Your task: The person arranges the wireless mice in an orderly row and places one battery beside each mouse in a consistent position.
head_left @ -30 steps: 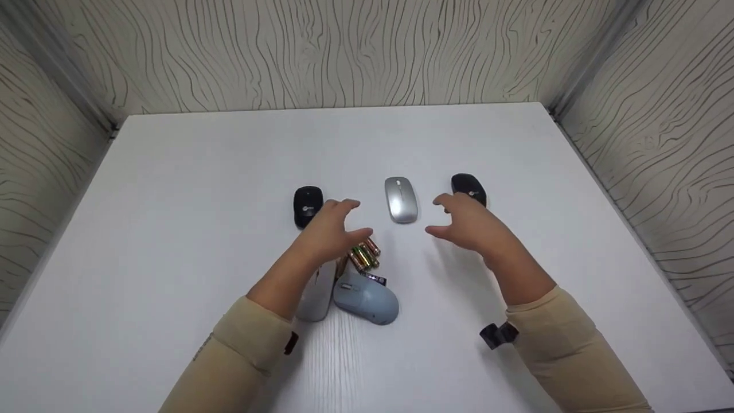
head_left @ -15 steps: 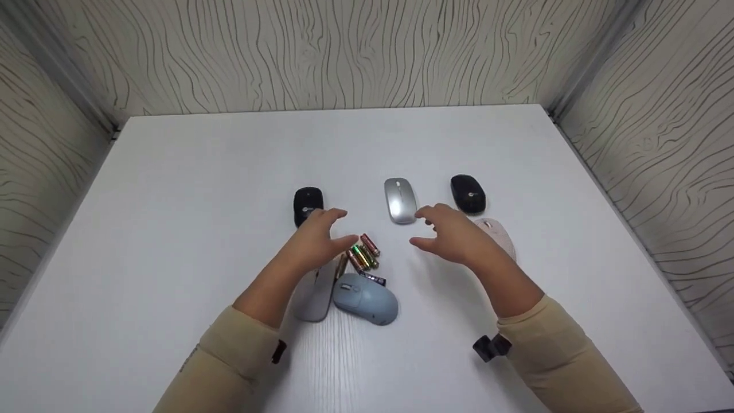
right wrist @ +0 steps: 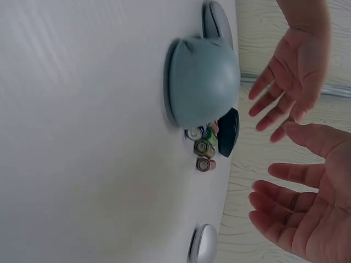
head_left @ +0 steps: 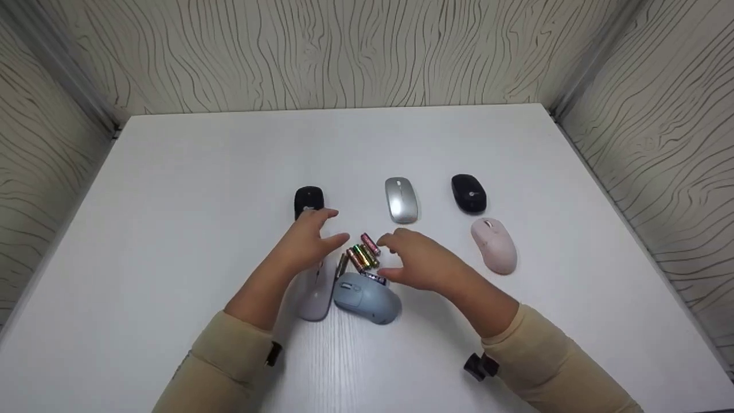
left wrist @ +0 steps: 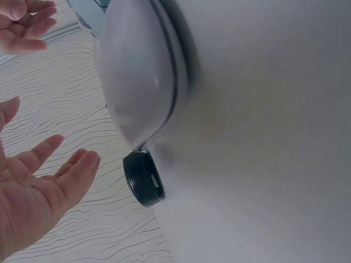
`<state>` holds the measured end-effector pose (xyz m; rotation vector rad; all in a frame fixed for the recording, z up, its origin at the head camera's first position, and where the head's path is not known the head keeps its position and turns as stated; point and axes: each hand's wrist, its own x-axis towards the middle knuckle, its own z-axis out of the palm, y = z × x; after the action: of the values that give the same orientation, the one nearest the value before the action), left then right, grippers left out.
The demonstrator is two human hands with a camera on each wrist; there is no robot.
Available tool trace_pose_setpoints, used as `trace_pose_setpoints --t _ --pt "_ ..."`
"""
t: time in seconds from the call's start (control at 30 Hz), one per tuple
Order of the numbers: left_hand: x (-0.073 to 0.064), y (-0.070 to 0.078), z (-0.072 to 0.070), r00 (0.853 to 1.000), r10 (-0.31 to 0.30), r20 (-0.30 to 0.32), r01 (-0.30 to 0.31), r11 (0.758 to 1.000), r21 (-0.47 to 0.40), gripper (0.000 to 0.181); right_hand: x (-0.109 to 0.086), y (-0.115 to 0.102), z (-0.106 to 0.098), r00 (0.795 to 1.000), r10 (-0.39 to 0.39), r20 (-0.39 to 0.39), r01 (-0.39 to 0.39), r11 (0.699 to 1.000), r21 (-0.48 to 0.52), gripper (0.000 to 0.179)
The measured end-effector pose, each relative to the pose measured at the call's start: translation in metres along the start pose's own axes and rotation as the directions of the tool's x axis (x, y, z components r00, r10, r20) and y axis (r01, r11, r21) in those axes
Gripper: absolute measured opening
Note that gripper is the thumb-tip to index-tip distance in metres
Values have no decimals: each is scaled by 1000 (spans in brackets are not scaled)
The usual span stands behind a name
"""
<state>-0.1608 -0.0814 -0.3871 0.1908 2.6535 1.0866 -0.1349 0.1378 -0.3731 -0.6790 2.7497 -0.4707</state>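
Note:
My left hand (head_left: 301, 245), fingers apart, hovers over the front of a pale grey computer mouse (head_left: 314, 301) and overlaps a black mouse (head_left: 308, 197). It holds nothing; the left wrist view shows its palm (left wrist: 33, 200) bare above the table. My right hand (head_left: 421, 261) is just right of several AA-size batteries (head_left: 361, 257), its thumb and fingers parted on either side of them. Nothing is in its palm in the right wrist view. A blue-grey mouse (head_left: 370, 301) lies below the batteries, close against the pale grey one. One dark battery (head_left: 374, 278) lies at its upper edge.
Behind the hands lies a silver mouse (head_left: 401, 201). Farther right are another black mouse (head_left: 469, 194) and a pink mouse (head_left: 496, 248). The white table (head_left: 189, 172) meets wood-patterned panels (head_left: 321, 54) at the back and sides.
My right hand has moved left and toward me, from near the right black mouse to beside the batteries, uncovering the pink mouse. My left hand has drifted slightly left and toward me.

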Motion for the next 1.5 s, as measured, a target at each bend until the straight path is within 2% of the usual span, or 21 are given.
trace_pose_setpoints --t 0.2,0.47,0.87,1.13,1.5 --pt "0 -1 -1 1000 2 3 -2 1000 6 59 3 -11 12 995 -67 68 70 997 -44 49" --pt "-1 -2 0 1000 0 -1 0 1000 8 58 4 -21 26 986 -85 144 105 985 -140 63" --pt "-1 -5 2 1000 -13 -13 13 1000 -3 58 5 -30 52 993 -72 96 99 942 -321 68" --pt "-1 -4 1 1000 -27 -7 27 1000 -6 58 6 -31 55 993 -39 108 70 951 -302 62" --pt "1 3 0 1000 -27 -12 27 1000 10 59 5 -22 37 995 -15 94 34 977 -209 63"
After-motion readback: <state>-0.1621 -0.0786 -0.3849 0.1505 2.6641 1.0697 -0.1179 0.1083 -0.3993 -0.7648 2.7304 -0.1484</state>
